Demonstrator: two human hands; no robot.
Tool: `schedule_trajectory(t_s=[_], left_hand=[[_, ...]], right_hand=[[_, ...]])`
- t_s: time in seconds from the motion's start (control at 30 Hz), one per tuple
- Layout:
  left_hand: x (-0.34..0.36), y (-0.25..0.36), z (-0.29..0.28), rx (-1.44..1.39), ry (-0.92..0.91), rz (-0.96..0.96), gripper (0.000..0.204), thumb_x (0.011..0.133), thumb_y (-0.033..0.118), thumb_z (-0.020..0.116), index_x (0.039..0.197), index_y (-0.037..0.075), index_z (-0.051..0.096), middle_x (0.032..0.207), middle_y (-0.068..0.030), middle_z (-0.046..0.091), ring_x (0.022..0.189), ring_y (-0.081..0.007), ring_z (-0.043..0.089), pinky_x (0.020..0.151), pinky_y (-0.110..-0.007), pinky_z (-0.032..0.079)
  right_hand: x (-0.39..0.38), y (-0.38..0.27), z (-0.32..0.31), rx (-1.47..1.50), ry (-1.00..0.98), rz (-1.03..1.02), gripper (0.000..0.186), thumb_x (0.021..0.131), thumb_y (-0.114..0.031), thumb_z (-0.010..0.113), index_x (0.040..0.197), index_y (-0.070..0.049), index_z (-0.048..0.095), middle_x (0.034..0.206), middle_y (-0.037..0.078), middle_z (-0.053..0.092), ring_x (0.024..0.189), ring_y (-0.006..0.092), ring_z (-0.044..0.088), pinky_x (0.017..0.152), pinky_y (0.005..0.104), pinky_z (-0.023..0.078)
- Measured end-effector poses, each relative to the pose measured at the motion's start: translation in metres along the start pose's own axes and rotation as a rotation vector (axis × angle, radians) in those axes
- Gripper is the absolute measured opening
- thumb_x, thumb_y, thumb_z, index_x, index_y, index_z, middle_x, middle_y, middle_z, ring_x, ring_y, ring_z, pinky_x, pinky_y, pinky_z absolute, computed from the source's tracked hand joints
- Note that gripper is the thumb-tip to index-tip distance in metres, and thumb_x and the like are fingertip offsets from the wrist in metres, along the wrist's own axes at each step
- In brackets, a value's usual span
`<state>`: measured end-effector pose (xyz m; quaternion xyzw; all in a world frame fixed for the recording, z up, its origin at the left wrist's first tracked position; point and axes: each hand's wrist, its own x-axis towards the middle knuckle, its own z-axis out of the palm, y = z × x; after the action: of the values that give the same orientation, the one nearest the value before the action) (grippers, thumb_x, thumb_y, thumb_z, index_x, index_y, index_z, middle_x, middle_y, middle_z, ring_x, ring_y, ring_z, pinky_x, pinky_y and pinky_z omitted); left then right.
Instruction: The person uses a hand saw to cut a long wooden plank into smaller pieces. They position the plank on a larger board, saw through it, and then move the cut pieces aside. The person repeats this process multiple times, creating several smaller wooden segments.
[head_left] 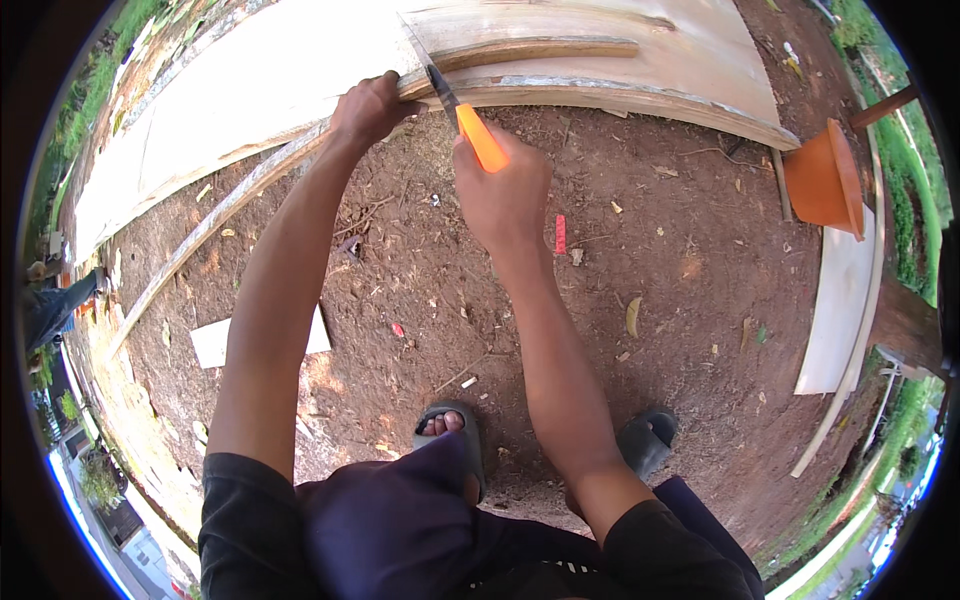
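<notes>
A handsaw (482,138) with an orange handle is in my right hand (508,188), whose fingers are wrapped round the grip. Its dark blade points up and away, lying across a narrow wooden strip (235,205) at the edge of the pale boards. Just left of the blade, my left hand (370,108) is closed over that strip. The strip slants from the ground at lower left up onto the boards; part of it is hidden under my left hand. Whether the saw teeth have cut into the wood cannot be seen.
Wide pale boards (700,60) lie across the far side. An orange plastic pot (822,182) stands at right, beside a pale plank (838,310). A short white board (208,344) lies on the brown soil (640,300). Another person's leg (60,305) shows at far left.
</notes>
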<state>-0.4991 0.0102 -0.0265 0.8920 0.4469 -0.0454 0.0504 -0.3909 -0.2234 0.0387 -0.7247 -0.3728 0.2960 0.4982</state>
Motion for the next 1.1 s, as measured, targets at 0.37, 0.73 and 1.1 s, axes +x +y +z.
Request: schedule_trajectory(t_s=[0.37, 0.73, 1.1], left_hand=[[0.006, -0.013, -0.018, -0.161, -0.105, 0.033, 0.074, 0.08, 0.027, 0.083, 0.139, 0.001, 0.047, 0.128, -0.0229, 0.063, 0.12, -0.0369, 0.06, 0.101, -0.047, 0.05], [-0.032, 0.011, -0.024, -0.189, 0.026, -0.011, 0.084, 0.081, 0.03, 0.083, 0.149, 0.007, 0.04, 0.144, -0.0179, 0.053, 0.133, -0.0362, 0.051, 0.112, -0.048, 0.043], [-0.091, 0.025, 0.029, -0.134, 0.184, 0.292, 0.027, 0.09, -0.007, 0.058, 0.117, -0.002, 0.057, 0.118, -0.0198, 0.065, 0.12, -0.0338, 0.06, 0.105, -0.049, 0.049]], right_hand=[[-0.103, 0.063, -0.04, -0.278, 0.484, -0.291, 0.046, 0.09, -0.007, 0.071, 0.132, 0.008, 0.059, 0.11, 0.022, 0.072, 0.092, 0.0306, 0.074, 0.079, 0.0382, 0.058], [-0.119, 0.125, -0.076, -0.556, 0.494, -0.01, 0.073, 0.091, -0.019, 0.071, 0.149, 0.007, 0.035, 0.135, 0.028, 0.049, 0.122, 0.0434, 0.053, 0.102, 0.0496, 0.044], [-0.097, 0.116, -0.076, -0.374, 0.419, -0.088, 0.064, 0.091, -0.019, 0.071, 0.143, 0.006, 0.043, 0.14, 0.023, 0.041, 0.129, 0.0397, 0.046, 0.107, 0.0477, 0.04]])
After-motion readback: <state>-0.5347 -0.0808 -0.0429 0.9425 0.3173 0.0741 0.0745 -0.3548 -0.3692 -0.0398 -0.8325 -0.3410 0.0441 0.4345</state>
